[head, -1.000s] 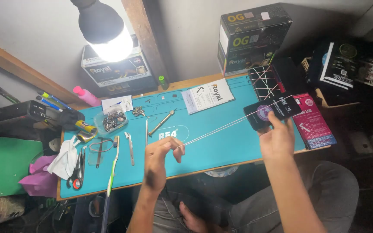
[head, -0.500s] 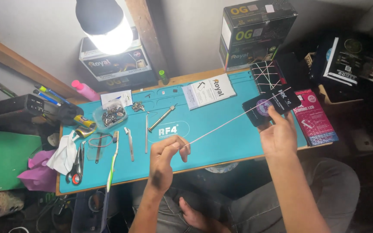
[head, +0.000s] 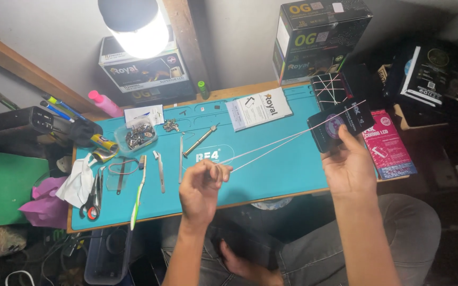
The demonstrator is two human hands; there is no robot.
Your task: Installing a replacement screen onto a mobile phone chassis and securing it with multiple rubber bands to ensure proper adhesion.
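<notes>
Nearest to you, above your lap, your left hand hangs over the front edge of the worktop, which is covered by a teal rubber mat. Its fingers are curled together and pinch the near ends of two thin pale elastic strands. The strands run taut across the mat, up and to the right, to the small black flat box that your right hand holds. That hand grips the box from below, thumb pressed against its near face, above the right end of the mat; the strands cross over the box's top corner.

On the mat to the left of your left hand lie a toothbrush with a green and white handle, slim metal tweezers and a thin metal probe. Further left, red-handled scissors lie beside a crumpled white cloth. Just right of the black box, a pink flat packet lies at the worktop's end.

Further back stand a clear plastic tub of small metal parts and a folded white leaflet. At the wall, a bright lamp shines over a printed cardboard box, and a taller black cardboard box stands to the right.
</notes>
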